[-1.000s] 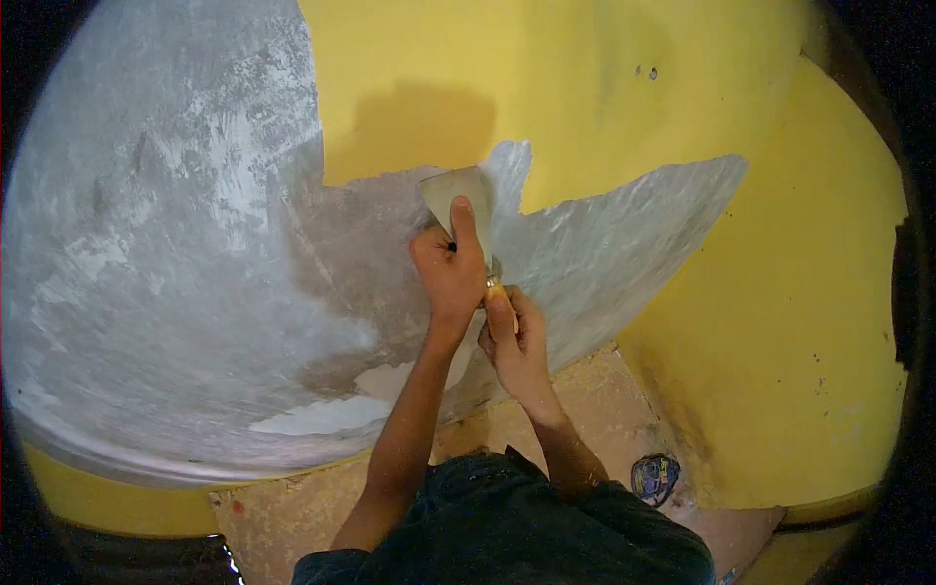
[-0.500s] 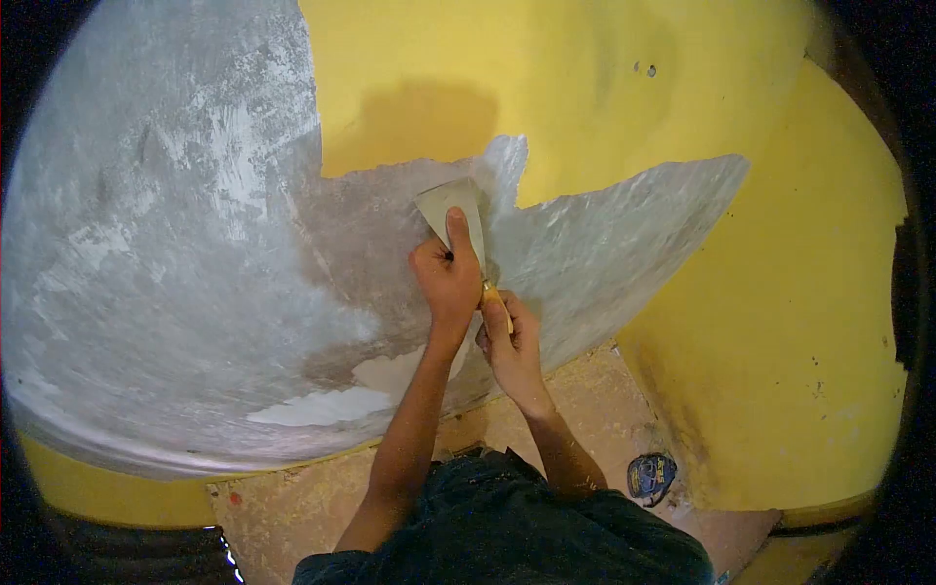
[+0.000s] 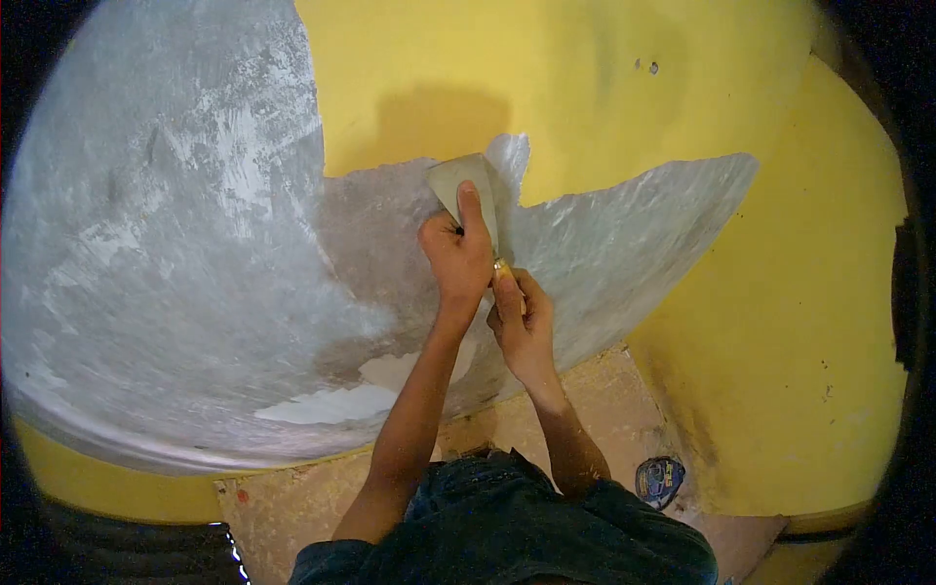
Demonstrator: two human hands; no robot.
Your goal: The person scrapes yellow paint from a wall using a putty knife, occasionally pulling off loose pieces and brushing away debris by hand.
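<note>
A scraper [image 3: 450, 179] with a wide flat blade and a wooden handle [image 3: 502, 269] lies against the wall, blade pointing up. My left hand [image 3: 458, 261] is closed around the blade's lower part, its thumb pressed flat on the metal. Just below and to the right, my right hand [image 3: 524, 327] wraps the handle, hiding most of it. The blade's front edge meets the ragged border of the yellow paint [image 3: 429, 58]. Beneath that border spreads the bare grey wall [image 3: 370, 219], with whitish streaks.
A pale patch [image 3: 327, 405] shows low on the grey area. On the dusty floor [image 3: 604, 400] a dark blue round object [image 3: 660, 482] with lettering sits to the right of my body. Yellow wall [image 3: 790, 341] continues on the right, with small holes higher up.
Both hands and the scraper have moved up the wall, and the blade has gone from below the yellow paint's edge to meeting it.
</note>
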